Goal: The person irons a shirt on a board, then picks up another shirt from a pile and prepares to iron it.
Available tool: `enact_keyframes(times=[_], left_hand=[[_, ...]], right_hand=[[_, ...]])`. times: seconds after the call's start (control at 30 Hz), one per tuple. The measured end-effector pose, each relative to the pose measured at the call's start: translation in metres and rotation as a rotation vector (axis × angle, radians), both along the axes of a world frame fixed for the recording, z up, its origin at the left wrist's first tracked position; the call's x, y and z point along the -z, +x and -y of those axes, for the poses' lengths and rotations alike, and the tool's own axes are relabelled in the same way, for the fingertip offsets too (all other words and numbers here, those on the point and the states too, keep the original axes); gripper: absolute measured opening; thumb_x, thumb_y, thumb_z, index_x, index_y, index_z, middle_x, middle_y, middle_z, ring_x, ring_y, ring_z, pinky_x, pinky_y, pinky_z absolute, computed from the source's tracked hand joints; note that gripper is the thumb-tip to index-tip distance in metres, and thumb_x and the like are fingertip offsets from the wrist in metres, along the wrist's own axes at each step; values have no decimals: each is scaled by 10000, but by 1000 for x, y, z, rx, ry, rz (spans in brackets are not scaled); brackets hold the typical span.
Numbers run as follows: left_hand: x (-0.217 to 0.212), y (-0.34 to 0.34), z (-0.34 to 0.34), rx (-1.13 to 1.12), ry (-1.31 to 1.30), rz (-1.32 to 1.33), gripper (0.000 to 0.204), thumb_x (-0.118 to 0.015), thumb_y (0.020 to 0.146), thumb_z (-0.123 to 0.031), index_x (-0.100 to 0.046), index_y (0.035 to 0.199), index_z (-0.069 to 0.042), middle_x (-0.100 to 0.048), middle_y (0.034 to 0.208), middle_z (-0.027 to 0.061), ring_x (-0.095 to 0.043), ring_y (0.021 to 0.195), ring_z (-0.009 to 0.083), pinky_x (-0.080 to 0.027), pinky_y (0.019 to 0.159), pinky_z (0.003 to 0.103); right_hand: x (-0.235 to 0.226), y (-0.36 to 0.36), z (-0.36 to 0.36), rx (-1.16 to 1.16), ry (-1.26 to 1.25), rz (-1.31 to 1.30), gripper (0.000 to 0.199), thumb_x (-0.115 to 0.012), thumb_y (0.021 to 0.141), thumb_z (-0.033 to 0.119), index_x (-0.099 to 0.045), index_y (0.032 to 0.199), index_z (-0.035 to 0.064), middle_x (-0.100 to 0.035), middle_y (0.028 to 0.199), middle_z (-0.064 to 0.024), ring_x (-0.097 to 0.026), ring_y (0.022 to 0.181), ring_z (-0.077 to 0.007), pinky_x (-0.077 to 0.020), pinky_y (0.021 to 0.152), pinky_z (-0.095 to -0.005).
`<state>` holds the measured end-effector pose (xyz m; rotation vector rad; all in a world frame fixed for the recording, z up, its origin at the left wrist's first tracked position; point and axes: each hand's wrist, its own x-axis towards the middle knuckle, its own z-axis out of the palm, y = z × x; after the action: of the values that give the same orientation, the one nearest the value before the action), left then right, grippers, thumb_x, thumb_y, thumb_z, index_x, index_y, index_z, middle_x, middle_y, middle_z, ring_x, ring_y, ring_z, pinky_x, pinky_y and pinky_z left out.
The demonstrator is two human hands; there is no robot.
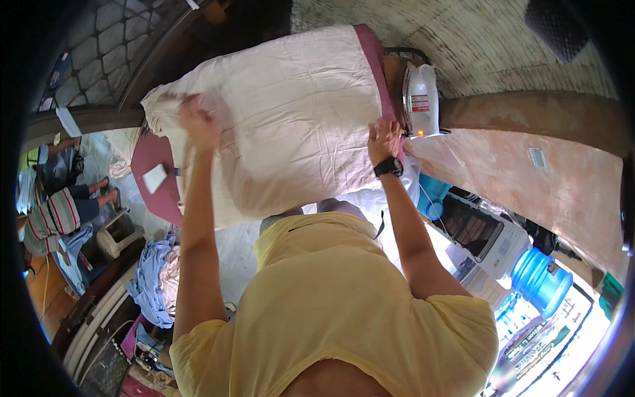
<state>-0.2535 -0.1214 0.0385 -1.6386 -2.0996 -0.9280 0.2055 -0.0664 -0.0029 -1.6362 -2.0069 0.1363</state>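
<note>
A wrinkled cream cloth is spread over a maroon-covered ironing board in front of me. My left hand is over the cloth's left part, near its bunched far-left corner, smeared by motion so its fingers are unclear. At the right end, my right hand lies on the cloth by the maroon edge, fingers stretched and slightly apart. A black watch is on that wrist. Just beyond this hand, a white iron stands on its heel with an orange light glowing.
A small white flat object lies on the board's left tip. Crumpled clothes and a stool are at lower left, with a person in a striped top beyond. A washing machine and blue water jug stand right.
</note>
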Motion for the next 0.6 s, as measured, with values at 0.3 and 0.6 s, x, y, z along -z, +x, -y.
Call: enact_keyframes(times=[0.3, 0.6], left_hand=[[19, 76, -21, -181, -106, 121, 387, -590, 737, -4, -606, 1082, -176, -563, 1175, 31, -502, 1128, 307, -367, 942, 478], [8, 10, 202, -591, 66, 187, 218, -607, 882, -92, -583, 1088, -23, -525, 1148, 193, -500, 1043, 385, -400, 891, 477]], right_hand=[[7, 5, 12, -15, -74, -66, 239, -658, 881, 223, -574, 1057, 86, -605, 966, -131, -542, 984, -378, -422, 903, -502], [-32, -103, -40, -327, -75, -430, 259, -734, 811, 153, -617, 1021, 57, -623, 958, -139, -567, 953, -358, -444, 872, -466]])
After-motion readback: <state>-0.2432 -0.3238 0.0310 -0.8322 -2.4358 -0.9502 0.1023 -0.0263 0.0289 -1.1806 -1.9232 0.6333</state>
